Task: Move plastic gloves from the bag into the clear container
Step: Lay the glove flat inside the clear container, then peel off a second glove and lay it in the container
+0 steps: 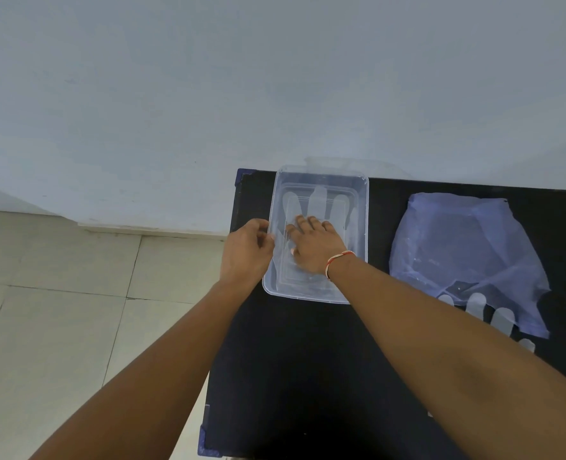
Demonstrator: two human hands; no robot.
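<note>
A clear plastic container (361, 194) stands on the black table (308, 360). A translucent plastic glove (320, 199) lies flat inside it, fingers pointing away from me. My right hand (315, 244) rests palm down on that glove inside the container, fingers spread. My left hand (246, 250) grips the container's left rim. To the right lies a bluish translucent bag (464, 240), its opening toward me. The fingers of more gloves (477, 305) stick out of the bag's near edge, partly hidden by my right forearm.
The table stands against a pale wall (275, 78). Its left edge has blue corner guards (240, 177). Tiled floor (59, 293) lies to the left of the table.
</note>
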